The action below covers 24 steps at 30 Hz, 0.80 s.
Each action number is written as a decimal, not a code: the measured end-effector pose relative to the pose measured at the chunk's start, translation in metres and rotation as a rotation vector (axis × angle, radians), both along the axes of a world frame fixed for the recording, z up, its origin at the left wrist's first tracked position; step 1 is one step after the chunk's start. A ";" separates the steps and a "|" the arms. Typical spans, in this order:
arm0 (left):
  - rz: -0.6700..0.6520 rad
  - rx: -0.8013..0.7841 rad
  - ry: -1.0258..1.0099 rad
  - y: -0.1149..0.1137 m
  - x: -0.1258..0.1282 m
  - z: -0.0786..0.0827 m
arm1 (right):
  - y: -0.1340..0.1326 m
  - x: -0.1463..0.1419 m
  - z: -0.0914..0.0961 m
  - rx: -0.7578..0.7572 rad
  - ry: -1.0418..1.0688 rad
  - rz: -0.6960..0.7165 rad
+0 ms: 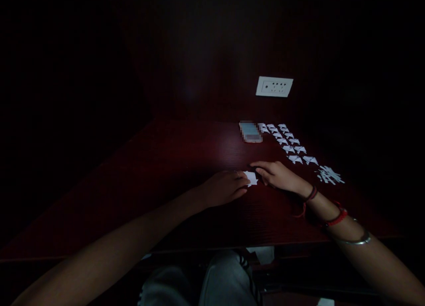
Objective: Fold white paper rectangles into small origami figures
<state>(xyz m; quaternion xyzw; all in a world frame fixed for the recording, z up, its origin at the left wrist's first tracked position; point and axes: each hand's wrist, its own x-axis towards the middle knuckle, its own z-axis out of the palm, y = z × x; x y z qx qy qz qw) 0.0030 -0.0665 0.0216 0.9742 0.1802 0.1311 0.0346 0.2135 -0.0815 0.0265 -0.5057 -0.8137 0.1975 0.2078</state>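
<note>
A small white piece of folded paper (251, 178) lies on the dark red table in front of me. My left hand (227, 187) has its fingertips over the left part of this paper, holding it against the tabletop and hiding that side. Just to the right of the paper is my right hand (274, 174), palm down. Its index finger stretches out past the paper's upper right, the other fingers are partly bent, and nothing shows in it. Whether the right thumb touches the paper's edge I cannot tell.
Beyond my right hand, several folded paper pieces (295, 159) lie in two rows. Nearer is a pile of thin paper strips (329, 175). A phone (251, 132) rests left of the rows. A wall socket (274, 87) sits above the table (159, 164). The surroundings are very dark.
</note>
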 end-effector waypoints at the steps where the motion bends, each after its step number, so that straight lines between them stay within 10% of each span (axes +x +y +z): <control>1: -0.014 -0.009 0.007 0.001 0.000 -0.002 | -0.001 0.003 0.003 0.065 -0.066 0.054; 9: -0.090 -0.064 -0.006 0.014 -0.006 -0.008 | -0.004 0.004 0.008 0.265 -0.286 0.317; 24: -0.099 -0.091 -0.001 0.008 -0.006 0.002 | 0.004 -0.010 -0.001 0.127 -0.093 0.229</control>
